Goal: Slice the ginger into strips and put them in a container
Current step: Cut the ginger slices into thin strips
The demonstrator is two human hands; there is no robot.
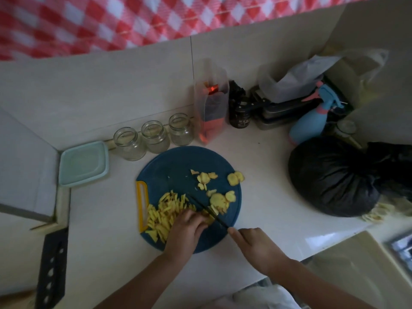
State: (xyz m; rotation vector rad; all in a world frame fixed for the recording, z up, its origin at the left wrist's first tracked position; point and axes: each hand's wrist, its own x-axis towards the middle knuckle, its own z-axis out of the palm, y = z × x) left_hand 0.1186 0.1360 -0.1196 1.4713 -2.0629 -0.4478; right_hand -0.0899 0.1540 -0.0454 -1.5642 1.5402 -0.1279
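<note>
A round blue cutting board (178, 161) with a yellow handle slot lies on the white counter. A pile of yellow ginger strips (165, 210) covers its left front part. Flat ginger slices (219, 200) lie scattered on its right half. My left hand (189, 228) presses curled fingers on a small stack of ginger at the board's front. My right hand (256, 246) grips the handle of a dark knife (207, 209), whose blade runs diagonally up-left right beside my left fingertips. A pale green square container (83, 162) sits left of the board.
Three glass jars (153, 136) stand behind the board. A clear plastic holder (210, 101), a dark bottle (239, 110), a blue spray bottle (312, 117) and a black bag (334, 177) crowd the right. A black cleaver (52, 266) lies at the front left. A red checked cloth hangs above.
</note>
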